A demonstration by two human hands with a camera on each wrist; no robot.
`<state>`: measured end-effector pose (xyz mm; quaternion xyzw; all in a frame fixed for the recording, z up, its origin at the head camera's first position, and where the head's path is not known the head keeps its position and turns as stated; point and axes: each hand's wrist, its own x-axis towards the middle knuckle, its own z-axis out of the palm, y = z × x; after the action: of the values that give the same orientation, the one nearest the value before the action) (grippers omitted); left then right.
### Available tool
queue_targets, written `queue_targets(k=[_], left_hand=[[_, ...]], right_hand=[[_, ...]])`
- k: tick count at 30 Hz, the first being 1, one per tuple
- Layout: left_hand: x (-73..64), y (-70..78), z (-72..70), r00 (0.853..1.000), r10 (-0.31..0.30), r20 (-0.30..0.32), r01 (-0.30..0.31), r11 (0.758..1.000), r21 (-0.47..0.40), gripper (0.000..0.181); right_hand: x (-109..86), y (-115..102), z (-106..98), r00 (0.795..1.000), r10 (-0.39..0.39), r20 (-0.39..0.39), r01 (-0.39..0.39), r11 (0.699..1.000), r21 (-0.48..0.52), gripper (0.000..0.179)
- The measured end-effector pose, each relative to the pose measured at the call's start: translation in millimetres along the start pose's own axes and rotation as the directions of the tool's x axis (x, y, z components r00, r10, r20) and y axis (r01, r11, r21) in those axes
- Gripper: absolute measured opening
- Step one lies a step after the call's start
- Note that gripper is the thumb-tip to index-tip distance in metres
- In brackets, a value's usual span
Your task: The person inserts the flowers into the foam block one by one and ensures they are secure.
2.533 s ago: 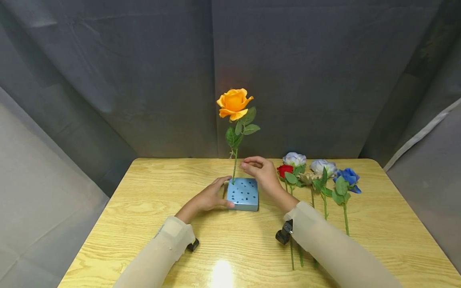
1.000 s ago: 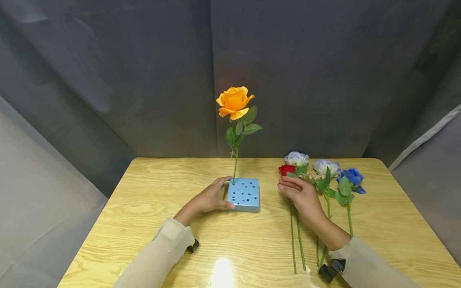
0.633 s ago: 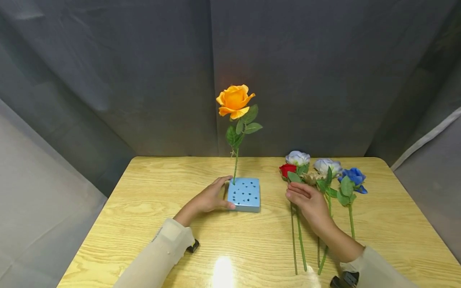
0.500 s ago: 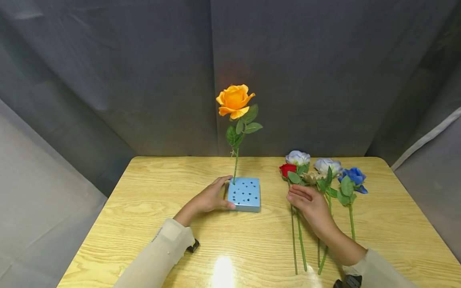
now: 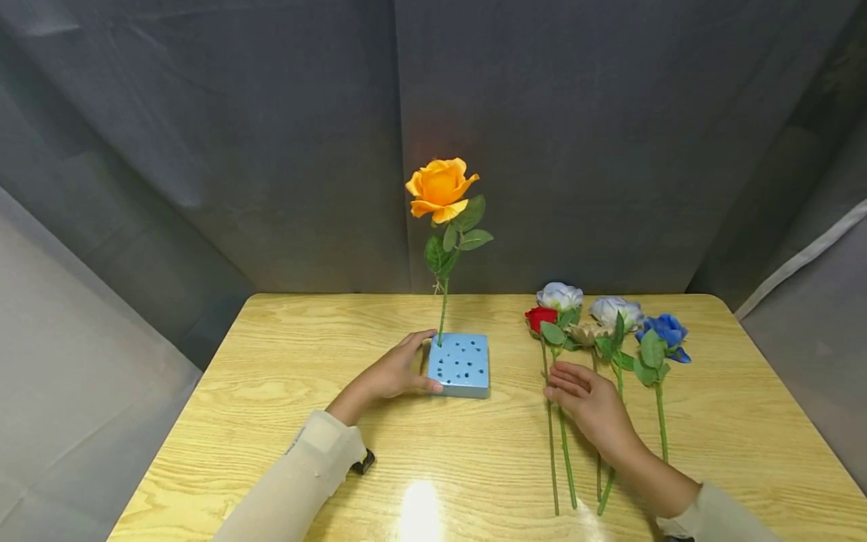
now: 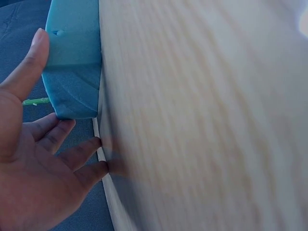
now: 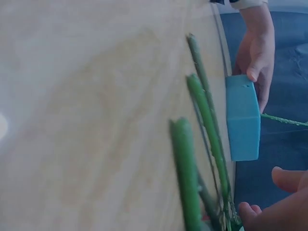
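Note:
A light blue block with small holes (image 5: 458,365), like floral foam, sits on the table. An orange rose (image 5: 440,190) stands upright in its back left hole. My left hand (image 5: 389,374) holds the block's left side, thumb at the front corner and fingers at the back. In the left wrist view the thumb (image 6: 33,60) touches the block (image 6: 74,67). My right hand (image 5: 592,410) hovers over the lying stems, nearest the red rose (image 5: 541,320) and a green stem (image 5: 566,459). In the right wrist view its thumb (image 7: 288,179) is apart from the other fingers, with nothing visible between.
Two pale lilac flowers (image 5: 559,296), a beige flower (image 5: 588,334) and a blue rose (image 5: 664,335) lie beside the red rose, stems toward me. Behind the wooden table (image 5: 305,331) hangs a dark grey curtain (image 5: 305,150).
My right hand has moved from beside the orange rose's stem to the lying flowers, then slid down along their stems toward me. The left hand stays at the block.

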<state>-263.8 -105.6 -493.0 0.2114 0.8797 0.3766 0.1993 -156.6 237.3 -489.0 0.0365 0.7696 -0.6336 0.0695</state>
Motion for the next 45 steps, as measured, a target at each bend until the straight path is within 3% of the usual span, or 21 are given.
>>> queue_targets(k=[21,28,38,45], left_hand=[[-0.5,1.4,0.0,1.0,-0.02,-0.001,0.02,1.0,0.002,0.111],[-1.4,2.0,-0.2,1.0,-0.015,-0.001,0.015,1.0,-0.003,0.111],[-1.9,2.6,-1.2,1.0,-0.013,0.006,0.014,1.0,-0.02,0.111],[-1.2,1.4,-1.1,1.0,-0.016,0.006,0.016,1.0,-0.007,0.11]], right_hand=[[-11.2,8.5,6.4,1.0,0.003,-0.031,-0.009,0.983,-0.183,0.06],[-8.3,10.3,6.4,0.998,-0.047,-0.052,0.028,0.947,-0.319,0.059],[-4.4,10.7,11.3,0.997,-0.082,-0.007,0.073,0.922,-0.381,0.063],[-0.7,4.4,13.9,0.993,-0.112,0.028,0.111,0.865,-0.489,0.063]])
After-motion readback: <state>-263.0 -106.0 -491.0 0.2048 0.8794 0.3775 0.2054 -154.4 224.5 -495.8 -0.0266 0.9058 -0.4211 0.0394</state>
